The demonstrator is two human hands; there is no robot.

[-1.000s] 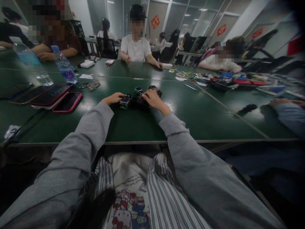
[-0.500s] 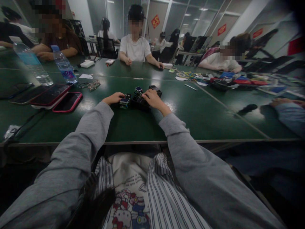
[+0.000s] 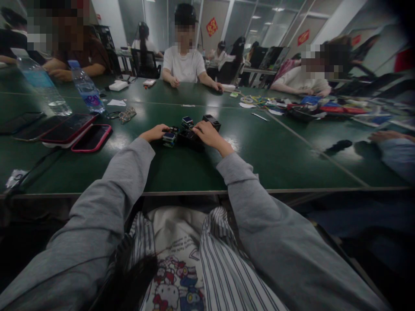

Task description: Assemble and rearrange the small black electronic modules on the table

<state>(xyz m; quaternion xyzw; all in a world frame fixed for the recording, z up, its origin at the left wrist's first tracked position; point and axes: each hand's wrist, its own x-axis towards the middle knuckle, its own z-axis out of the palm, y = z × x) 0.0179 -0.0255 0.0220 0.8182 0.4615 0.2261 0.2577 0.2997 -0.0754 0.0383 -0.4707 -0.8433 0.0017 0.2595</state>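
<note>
A cluster of small dark electronic modules [image 3: 187, 128], some with blue screens on top, sits on the green table [image 3: 181, 166] in front of me. My left hand [image 3: 154, 132] rests at the cluster's left side, fingers curled against a small blue-topped module [image 3: 169, 138]. My right hand [image 3: 209, 134] lies over the cluster's right part, fingertips on the dark pieces. A black block [image 3: 212, 122] stands just beyond my right hand. What my fingers grip is hidden.
Several phones [image 3: 76, 131] lie at the left, with two water bottles [image 3: 84, 88] and glasses [image 3: 126, 115] behind them. Other people sit across the table. Cluttered tools and papers [image 3: 301, 108] spread at the right. A cable [image 3: 35, 166] runs near the left edge.
Both hands stay at the module cluster, barely shifting. The view has tilted slightly.
</note>
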